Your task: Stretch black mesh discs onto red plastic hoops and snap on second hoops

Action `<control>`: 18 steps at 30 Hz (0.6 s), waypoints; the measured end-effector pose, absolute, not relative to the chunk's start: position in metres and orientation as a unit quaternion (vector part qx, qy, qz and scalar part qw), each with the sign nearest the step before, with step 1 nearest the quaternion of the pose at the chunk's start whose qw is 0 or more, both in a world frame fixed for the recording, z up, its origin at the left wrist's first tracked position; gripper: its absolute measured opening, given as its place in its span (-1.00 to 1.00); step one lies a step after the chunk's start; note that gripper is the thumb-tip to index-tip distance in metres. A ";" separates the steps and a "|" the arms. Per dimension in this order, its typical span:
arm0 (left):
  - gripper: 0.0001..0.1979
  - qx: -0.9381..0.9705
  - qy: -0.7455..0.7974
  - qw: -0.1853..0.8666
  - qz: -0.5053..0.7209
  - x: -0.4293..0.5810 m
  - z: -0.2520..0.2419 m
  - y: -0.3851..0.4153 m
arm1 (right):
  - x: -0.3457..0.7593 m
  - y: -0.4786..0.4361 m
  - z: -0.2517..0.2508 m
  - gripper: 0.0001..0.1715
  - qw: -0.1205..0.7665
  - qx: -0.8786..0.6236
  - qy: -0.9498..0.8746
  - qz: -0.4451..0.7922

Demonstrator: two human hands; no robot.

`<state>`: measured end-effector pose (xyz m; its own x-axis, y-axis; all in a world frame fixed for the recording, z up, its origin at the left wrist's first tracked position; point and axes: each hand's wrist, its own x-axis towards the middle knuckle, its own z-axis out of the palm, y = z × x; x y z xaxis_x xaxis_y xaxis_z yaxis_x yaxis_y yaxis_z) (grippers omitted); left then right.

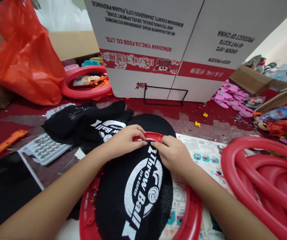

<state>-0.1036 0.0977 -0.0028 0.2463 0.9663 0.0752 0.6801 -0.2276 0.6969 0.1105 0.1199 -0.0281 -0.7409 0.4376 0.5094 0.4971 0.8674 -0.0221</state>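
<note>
A red plastic ring (194,220) lies in front of me, half covered by a black mesh net (135,190) printed "Throw Ball" in white. At the ring's far rim (151,135), my left hand (123,140) pinches the net and the rim from the left. From the right, my right hand (173,155) presses closed fingers on the net's edge and the same rim. Only a short red arc shows between the two hands. More black nets (83,125) lie piled just beyond my left hand.
A big white carton (158,50) stands at the back. Stacked red rings (265,180) fill the right side and another ring (83,83) with small parts lies back left by an orange bag (25,56). Printed sheets (203,156), a grey tray (43,148), an orange tool (3,145) and pink pieces (230,96) lie around.
</note>
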 end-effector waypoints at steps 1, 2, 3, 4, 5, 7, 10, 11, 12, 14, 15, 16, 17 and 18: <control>-0.87 0.739 0.556 0.279 0.259 -0.104 -0.002 0.098 | 0.110 0.120 -0.028 -0.64 0.266 -0.247 -0.930 -0.062; -0.87 0.739 0.554 0.280 0.260 -0.104 -0.002 0.098 | 0.110 0.120 -0.028 -0.64 0.274 -0.242 -0.928 -0.067; -0.87 0.740 0.551 0.282 0.261 -0.104 -0.001 0.098 | 0.110 0.120 -0.028 -0.63 0.282 -0.238 -0.927 -0.072; -0.88 0.741 0.548 0.284 0.263 -0.104 -0.001 0.098 | 0.110 0.120 -0.028 -0.63 0.286 -0.237 -0.925 -0.076; -0.88 0.742 0.545 0.286 0.265 -0.105 -0.002 0.098 | 0.110 0.120 -0.029 -0.63 0.287 -0.237 -0.925 -0.078; -0.87 0.741 0.543 0.287 0.270 -0.105 -0.003 0.098 | 0.109 0.120 -0.030 -0.63 0.277 -0.244 -0.926 -0.078; -0.86 0.737 0.551 0.280 0.273 -0.105 -0.007 0.099 | 0.108 0.121 -0.033 -0.65 0.263 -0.254 -0.928 -0.075; -0.85 0.736 0.554 0.277 0.272 -0.105 -0.008 0.100 | 0.107 0.121 -0.034 -0.66 0.260 -0.257 -0.928 -0.074; -0.84 0.735 0.558 0.274 0.272 -0.105 -0.010 0.100 | 0.106 0.121 -0.035 -0.67 0.255 -0.262 -0.928 -0.073; -0.82 0.729 0.569 0.264 0.274 -0.104 -0.013 0.100 | 0.105 0.121 -0.035 -0.69 0.243 -0.273 -0.928 -0.072; -0.81 0.726 0.575 0.258 0.276 -0.104 -0.014 0.100 | 0.104 0.121 -0.036 -0.69 0.238 -0.278 -0.928 -0.074; -0.80 0.724 0.579 0.252 0.278 -0.104 -0.016 0.100 | 0.103 0.120 -0.036 -0.69 0.235 -0.282 -0.927 -0.078; -0.80 0.723 0.581 0.247 0.279 -0.104 -0.017 0.100 | 0.103 0.120 -0.036 -0.69 0.234 -0.285 -0.926 -0.083; -0.81 0.724 0.583 0.243 0.279 -0.104 -0.018 0.100 | 0.102 0.120 -0.036 -0.68 0.233 -0.288 -0.925 -0.088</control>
